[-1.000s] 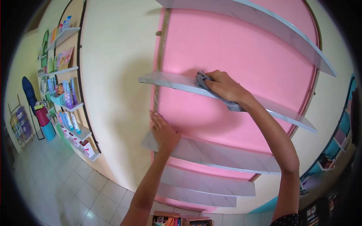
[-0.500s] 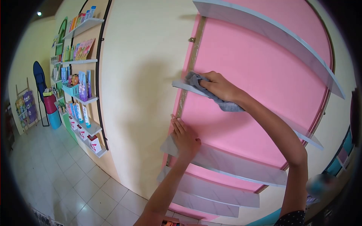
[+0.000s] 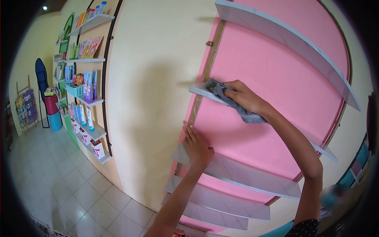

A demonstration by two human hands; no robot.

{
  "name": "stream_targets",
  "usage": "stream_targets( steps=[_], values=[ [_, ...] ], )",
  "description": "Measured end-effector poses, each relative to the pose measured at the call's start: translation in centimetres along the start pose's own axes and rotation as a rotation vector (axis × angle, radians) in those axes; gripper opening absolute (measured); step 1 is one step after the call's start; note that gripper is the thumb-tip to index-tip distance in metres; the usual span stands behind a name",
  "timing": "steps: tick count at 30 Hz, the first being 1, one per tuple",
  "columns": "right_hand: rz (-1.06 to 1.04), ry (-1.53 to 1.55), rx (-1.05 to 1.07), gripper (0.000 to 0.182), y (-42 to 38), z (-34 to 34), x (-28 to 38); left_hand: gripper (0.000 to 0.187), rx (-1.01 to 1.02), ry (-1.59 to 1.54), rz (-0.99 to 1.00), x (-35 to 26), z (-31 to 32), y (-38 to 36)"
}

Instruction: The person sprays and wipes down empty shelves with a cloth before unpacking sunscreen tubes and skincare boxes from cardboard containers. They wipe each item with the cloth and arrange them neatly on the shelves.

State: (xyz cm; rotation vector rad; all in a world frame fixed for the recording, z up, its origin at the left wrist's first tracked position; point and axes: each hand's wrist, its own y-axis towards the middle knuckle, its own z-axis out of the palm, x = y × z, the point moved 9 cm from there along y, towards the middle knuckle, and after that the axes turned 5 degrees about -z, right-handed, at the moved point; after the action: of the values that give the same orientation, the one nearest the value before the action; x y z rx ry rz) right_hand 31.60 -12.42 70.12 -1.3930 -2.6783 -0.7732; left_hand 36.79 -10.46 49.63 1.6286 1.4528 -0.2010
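Observation:
My right hand [image 3: 245,96] is closed round a grey cloth [image 3: 221,91], pressing it on the left part of a marble-patterned shelf [image 3: 200,91]. The cloth's loose end hangs over the shelf's front edge. Below and to the left, my left hand [image 3: 198,147] lies flat with its fingers spread against the left edge of the pink back panel [image 3: 252,138]. It holds nothing and is just above the left end of a lower shelf [image 3: 252,177].
Another shelf [image 3: 292,43] juts out above my right hand, and more shelves [image 3: 221,201] are below. To the left, past a cream wall [image 3: 138,79], wall shelves [image 3: 92,60] hold tubes, boxes and a blue basket [image 3: 75,90]. Tiled floor [image 3: 87,189] shows lower left.
The cloth and my right hand have shifted slightly inward from the shelf's left end. My left hand stays on the panel edge. The whole view has shifted a little.

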Motion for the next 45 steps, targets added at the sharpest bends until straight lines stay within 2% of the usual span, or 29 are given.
stream_targets(
  steps=[1, 6, 8, 12, 14, 18, 20, 25, 29, 34, 37, 39, 41, 45],
  values=[
    [0.132, -0.017, 0.03, 0.023, -0.5, -0.1, -1.1, 0.096, -0.007, -0.011, 0.0, 0.0, -0.1, 0.0],
    [0.189, -0.209, -0.086, 0.025, 2.1, 0.1, -1.6, 0.096, -0.015, 0.004, 0.007, 0.0, 0.1, -0.2],
    [0.074, -0.139, -0.012, 0.025, 3.0, 1.2, -0.8, 0.098, -0.025, 0.019, 0.008, 0.0, 0.1, -0.2],
    [0.047, -0.038, 0.046, 0.028, 0.2, 0.8, -0.5, 0.097, 0.006, 0.073, 0.009, -0.3, 0.0, -0.1],
    [0.096, -0.041, 0.035, 0.029, -2.1, -0.2, -0.6, 0.096, 0.007, 0.187, -0.01, -0.3, -0.3, -0.1],
    [0.22, -0.062, 0.008, 0.03, -7.4, -3.1, -2.1, 0.091, -0.01, 0.182, 0.058, -0.4, 0.2, 0.0],
    [0.273, -0.089, -0.029, 0.03, -10.1, -4.8, -3.4, 0.094, -0.124, 0.173, 0.079, -0.6, -0.3, 0.0],
    [0.401, -0.121, -0.108, 0.027, -17.7, -9.1, -6.5, 0.092, -0.092, 0.188, 0.085, -0.7, -0.3, 0.2],
    [0.42, -0.222, -0.154, 0.026, -23.6, -12.8, -7.2, 0.092, -0.096, 0.208, 0.059, -0.7, -0.2, 0.0],
    [0.646, -0.415, -0.264, 0.025, -33.0, -18.5, -9.4, 0.089, -0.127, 0.193, 0.1, -0.8, -0.1, 0.1],
    [0.685, -0.486, -0.365, 0.026, -38.0, -21.6, -10.7, 0.087, -0.139, 0.198, 0.105, -0.9, 0.0, 0.1],
    [0.772, -0.446, -0.406, 0.026, -40.8, -23.1, -12.3, 0.086, -0.14, 0.169, 0.1, -0.8, 0.0, 0.1],
    [0.85, -0.407, -0.444, 0.026, -41.5, -23.3, -12.4, 0.086, -0.127, 0.166, 0.099, -0.9, 0.1, 0.1],
    [0.907, -0.586, -0.43, 0.025, -40.9, -23.2, -11.2, 0.085, -0.137, 0.145, 0.105, -0.6, 0.2, 0.3]
  ],
)
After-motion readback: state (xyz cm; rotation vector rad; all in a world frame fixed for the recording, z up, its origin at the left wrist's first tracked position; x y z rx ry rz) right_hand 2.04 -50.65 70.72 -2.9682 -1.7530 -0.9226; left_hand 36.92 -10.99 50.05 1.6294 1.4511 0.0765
